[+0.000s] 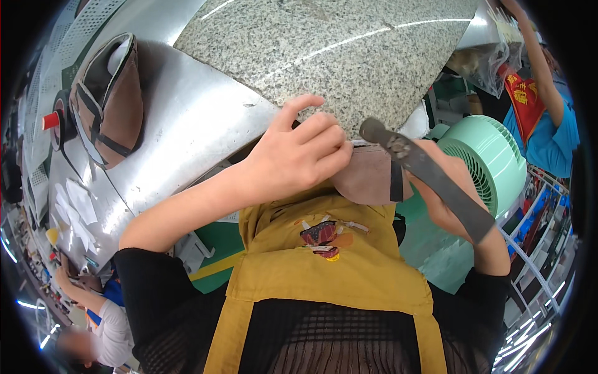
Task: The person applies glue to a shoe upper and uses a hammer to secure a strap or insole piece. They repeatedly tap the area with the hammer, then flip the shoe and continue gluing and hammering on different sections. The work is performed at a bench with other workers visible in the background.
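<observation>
At the near edge of the granite slab (349,59), a brown leather shoe upper (366,174) with a black strip hangs in front of my apron. My left hand (308,149) has its fingers curled at the upper's left end, gripping it; the fingertips are partly hidden. A dark metal shoemaker's hammer (430,177) is in my closed right hand (445,187), just right of the upper. The hammer's round face points toward the slab and its flat, flared end toward my forearm; its handle is hidden by the hand.
Another brown upper (124,103) stands on the metal table (193,93) at left, beside a red-tipped dark item (51,120) and white pieces (75,206). A green fan (483,162) is close to my right arm. Co-workers are at far right and lower left.
</observation>
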The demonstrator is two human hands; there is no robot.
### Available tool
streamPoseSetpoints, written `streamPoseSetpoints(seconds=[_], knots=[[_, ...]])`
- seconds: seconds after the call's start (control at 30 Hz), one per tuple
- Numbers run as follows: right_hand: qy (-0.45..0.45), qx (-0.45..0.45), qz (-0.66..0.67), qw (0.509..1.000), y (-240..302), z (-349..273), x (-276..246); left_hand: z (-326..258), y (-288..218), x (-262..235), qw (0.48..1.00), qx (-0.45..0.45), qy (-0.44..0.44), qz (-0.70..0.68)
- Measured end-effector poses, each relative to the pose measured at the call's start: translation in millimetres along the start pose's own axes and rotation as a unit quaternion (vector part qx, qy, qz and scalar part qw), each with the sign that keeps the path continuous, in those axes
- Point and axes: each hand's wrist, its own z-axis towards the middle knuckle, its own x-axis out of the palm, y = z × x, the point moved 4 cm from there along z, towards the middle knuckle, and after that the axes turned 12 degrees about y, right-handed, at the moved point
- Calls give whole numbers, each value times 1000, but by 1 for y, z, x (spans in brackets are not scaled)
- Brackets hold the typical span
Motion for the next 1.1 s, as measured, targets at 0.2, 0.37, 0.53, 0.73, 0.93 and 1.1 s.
streamPoseSetpoints(seconds=[0.2,0.37,0.53,0.73,0.93,1.1], knots=[[59,19,-71,996,0,4,17,-3,8,1,994,-49,-13,-100],[31,19,55,998,0,6,3,-6,2,3,999,9,-53,-3],[21,19,8,1000,6,7,13,-6,2,2,998,18,-57,3],[1,35,51,998,15,6,5,-6,2,3,998,12,-51,20],[42,52,-9,998,8,12,18,-10,10,2,991,-63,-30,-110],[34,44,51,997,15,12,11,-13,5,5,997,-42,-56,-44]])
